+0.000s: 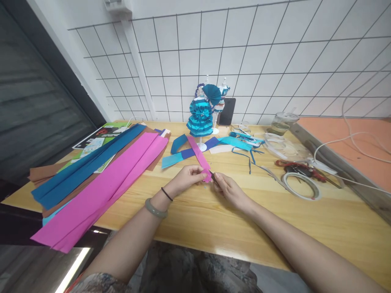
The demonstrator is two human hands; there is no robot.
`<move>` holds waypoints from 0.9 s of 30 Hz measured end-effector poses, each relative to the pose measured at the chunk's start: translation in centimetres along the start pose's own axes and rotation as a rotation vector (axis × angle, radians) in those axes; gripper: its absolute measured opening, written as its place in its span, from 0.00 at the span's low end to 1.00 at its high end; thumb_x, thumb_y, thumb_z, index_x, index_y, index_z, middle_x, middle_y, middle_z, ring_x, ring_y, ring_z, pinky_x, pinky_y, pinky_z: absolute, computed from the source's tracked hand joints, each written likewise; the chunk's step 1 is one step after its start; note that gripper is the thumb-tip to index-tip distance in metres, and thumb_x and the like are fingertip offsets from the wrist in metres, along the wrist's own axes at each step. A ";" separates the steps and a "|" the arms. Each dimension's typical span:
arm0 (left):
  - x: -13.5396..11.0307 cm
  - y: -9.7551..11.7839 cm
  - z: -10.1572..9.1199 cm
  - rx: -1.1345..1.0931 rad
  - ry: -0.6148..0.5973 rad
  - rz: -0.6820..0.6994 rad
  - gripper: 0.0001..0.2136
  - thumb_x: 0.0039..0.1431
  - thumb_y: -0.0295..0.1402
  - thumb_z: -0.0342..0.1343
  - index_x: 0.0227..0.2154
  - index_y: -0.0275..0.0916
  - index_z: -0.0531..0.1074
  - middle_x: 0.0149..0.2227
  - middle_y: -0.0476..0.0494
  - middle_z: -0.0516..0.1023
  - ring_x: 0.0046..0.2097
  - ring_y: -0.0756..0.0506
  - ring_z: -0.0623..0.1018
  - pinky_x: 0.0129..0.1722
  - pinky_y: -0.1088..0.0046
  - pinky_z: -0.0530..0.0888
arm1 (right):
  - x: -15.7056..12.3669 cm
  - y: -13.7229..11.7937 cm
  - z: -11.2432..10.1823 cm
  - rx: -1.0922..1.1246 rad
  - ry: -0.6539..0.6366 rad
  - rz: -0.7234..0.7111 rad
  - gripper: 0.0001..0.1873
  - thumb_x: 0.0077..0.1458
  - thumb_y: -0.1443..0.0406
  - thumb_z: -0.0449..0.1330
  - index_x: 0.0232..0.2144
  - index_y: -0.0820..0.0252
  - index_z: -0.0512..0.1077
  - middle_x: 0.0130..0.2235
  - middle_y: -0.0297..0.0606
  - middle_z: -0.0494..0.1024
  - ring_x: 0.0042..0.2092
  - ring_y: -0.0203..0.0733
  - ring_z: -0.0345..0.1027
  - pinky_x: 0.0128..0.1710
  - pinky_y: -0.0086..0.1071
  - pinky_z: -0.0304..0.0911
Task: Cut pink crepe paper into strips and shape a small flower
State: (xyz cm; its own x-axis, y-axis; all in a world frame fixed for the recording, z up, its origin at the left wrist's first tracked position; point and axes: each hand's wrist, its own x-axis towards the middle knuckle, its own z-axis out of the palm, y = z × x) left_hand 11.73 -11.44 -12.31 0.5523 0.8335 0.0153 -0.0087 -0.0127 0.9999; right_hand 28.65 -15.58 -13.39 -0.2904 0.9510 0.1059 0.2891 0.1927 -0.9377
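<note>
A narrow pink crepe paper strip (198,152) runs from the foot of a small stand toward me, its near end wavy-edged. Pinched at that near end are the thumb and fingers of my left hand (193,176). My right hand (225,188) is closed around what look like small dark scissors (212,176), whose tip touches the strip's right edge; the handles are hidden in my fingers. Behind the strip, a mini dress form (200,116) wears pleated turquoise paper on a white stand. Blue, violet and turquoise paper strips (187,153) lie beneath and beside the pink one.
Long pink paper sheets (106,187) and dark blue ones (88,165) lie on the left. At the right are a tape roll (302,186), cables (351,134) and a lidded plastic cup (279,124). A phone (227,112) leans against the tiled wall. Turquoise scraps (236,142) lie behind my right hand.
</note>
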 end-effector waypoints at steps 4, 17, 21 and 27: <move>0.0 0.1 0.1 -0.003 -0.002 0.004 0.12 0.47 0.39 0.58 0.26 0.32 0.71 0.29 0.43 0.74 0.31 0.50 0.71 0.34 0.74 0.66 | 0.0 0.1 0.0 -0.006 -0.009 -0.006 0.23 0.59 0.50 0.39 0.20 0.57 0.53 0.20 0.27 0.52 0.22 0.33 0.46 0.24 0.29 0.47; 0.0 0.0 -0.1 0.006 -0.012 -0.013 0.13 0.46 0.39 0.59 0.24 0.31 0.71 0.27 0.44 0.74 0.30 0.51 0.71 0.33 0.75 0.65 | 0.0 0.2 0.0 -0.021 -0.020 -0.008 0.23 0.59 0.49 0.38 0.20 0.58 0.53 0.20 0.27 0.53 0.22 0.33 0.46 0.23 0.28 0.47; 0.0 0.2 -0.1 -0.002 -0.023 -0.013 0.13 0.46 0.39 0.59 0.25 0.31 0.71 0.28 0.42 0.75 0.31 0.50 0.72 0.34 0.74 0.66 | 0.0 0.3 0.0 -0.035 -0.021 -0.013 0.23 0.59 0.50 0.39 0.21 0.58 0.54 0.20 0.28 0.53 0.23 0.33 0.47 0.23 0.28 0.48; 0.1 0.1 -0.2 0.020 -0.016 -0.024 0.13 0.47 0.39 0.58 0.25 0.31 0.71 0.28 0.42 0.75 0.29 0.51 0.72 0.33 0.74 0.67 | 0.0 0.2 0.0 -0.033 -0.021 -0.013 0.22 0.59 0.51 0.39 0.22 0.58 0.55 0.21 0.28 0.52 0.23 0.33 0.46 0.23 0.28 0.47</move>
State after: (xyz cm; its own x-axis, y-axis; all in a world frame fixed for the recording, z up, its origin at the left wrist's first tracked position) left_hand 11.59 -11.28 -12.25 0.5657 0.8245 -0.0088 0.0214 -0.0040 0.9998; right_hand 28.69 -15.51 -13.58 -0.3132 0.9432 0.1107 0.3152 0.2132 -0.9248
